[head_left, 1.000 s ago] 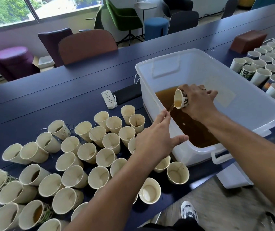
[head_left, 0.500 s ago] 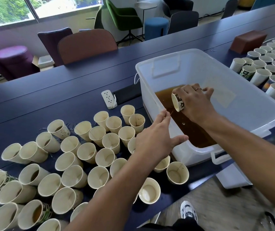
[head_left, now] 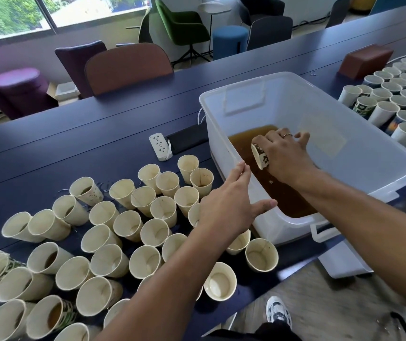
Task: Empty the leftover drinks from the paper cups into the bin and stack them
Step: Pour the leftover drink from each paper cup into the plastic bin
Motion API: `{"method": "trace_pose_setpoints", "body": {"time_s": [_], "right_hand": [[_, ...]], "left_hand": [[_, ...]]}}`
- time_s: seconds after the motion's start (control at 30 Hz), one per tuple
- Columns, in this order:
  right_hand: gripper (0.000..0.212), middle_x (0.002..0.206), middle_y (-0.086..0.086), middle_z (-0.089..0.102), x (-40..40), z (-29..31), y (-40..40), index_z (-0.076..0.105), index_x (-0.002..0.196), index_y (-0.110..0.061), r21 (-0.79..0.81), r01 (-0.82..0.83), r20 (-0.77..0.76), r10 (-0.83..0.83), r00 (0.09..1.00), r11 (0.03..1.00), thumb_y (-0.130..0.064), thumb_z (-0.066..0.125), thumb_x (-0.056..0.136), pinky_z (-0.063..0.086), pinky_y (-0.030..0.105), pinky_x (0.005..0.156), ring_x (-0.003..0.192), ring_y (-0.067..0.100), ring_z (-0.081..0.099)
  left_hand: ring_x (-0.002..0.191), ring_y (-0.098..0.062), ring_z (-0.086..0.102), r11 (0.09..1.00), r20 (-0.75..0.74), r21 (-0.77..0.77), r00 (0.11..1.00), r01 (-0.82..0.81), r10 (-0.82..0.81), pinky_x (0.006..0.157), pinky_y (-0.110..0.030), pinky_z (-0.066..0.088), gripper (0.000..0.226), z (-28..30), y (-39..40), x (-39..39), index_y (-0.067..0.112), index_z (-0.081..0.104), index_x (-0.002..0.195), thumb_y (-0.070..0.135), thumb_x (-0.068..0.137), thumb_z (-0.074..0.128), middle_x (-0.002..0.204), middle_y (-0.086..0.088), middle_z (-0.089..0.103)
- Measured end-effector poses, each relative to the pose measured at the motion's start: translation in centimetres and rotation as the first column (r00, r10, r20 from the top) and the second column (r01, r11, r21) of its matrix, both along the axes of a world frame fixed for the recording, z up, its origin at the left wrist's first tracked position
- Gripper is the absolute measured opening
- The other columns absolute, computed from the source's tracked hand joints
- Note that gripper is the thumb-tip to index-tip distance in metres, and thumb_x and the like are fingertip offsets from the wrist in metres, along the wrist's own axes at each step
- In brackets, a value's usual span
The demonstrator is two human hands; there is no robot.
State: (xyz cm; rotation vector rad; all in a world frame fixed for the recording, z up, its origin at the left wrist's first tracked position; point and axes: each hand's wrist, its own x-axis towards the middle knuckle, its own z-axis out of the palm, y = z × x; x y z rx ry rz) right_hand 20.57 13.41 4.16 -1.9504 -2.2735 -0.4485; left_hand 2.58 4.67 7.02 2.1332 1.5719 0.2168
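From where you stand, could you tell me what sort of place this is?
Probably an office lounge or meeting area: a long table with a power strip, lounge chairs behind, and many paper cups.

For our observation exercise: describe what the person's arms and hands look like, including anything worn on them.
Both forearms are bare, with no sleeves, gloves or watch in view. The right hand wears a thin ring on one finger. The left hand shows no ring or other jewellery.
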Motion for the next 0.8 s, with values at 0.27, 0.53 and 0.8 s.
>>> {"method": "trace_pose_setpoints", "body": {"time_s": [0.27,0.53,0.8], "right_hand": [[0.057,0.123,0.0,0.057,0.2,-0.2,-0.3,0.043,0.131,-0.034,-0.229,0.081,0.038,-0.074,0.997,0.97,-0.025,0.072,0.083,0.028,0.051,0.096,0.126,0.027,0.044],[0.069,0.125,0.001,0.053,0.3,0.4,-0.2,0.044,0.131,-0.032,-0.403,0.105,-0.115,-0.164,0.98,0.909,-0.038,0.08,0.073,0.029,0.052,0.097,0.122,0.028,0.047],[0.08,0.133,0.013,0.047,-1.4,5.0,-1.3,0.044,0.135,-0.019,-0.203,0.194,-0.551,-0.275,0.788,0.96,-0.051,0.083,0.072,0.03,0.054,0.104,0.13,0.037,0.041]], "left_hand": [[0.145,-0.014,0.04,1.0,0.004,0.008,1.0,0.003,-0.003,0.094,-0.042,0.055,0.096,-0.1,0.0,0.0,0.034,0.011,0.162,0.075,0.087,0.054,0.166,0.025,-0.002],[0.143,-0.015,0.042,1.0,0.03,0.018,1.0,-0.002,0.002,0.093,-0.044,0.055,0.096,-0.1,0.0,0.0,0.034,0.011,0.162,0.075,0.087,0.054,0.166,0.025,-0.001],[0.144,-0.015,0.04,0.998,0.202,-0.013,0.977,0.066,-0.062,0.113,-0.046,0.041,0.085,0.2,1.1,-1.2,0.022,0.032,0.158,0.064,0.09,0.062,0.165,0.017,0.022]]}}
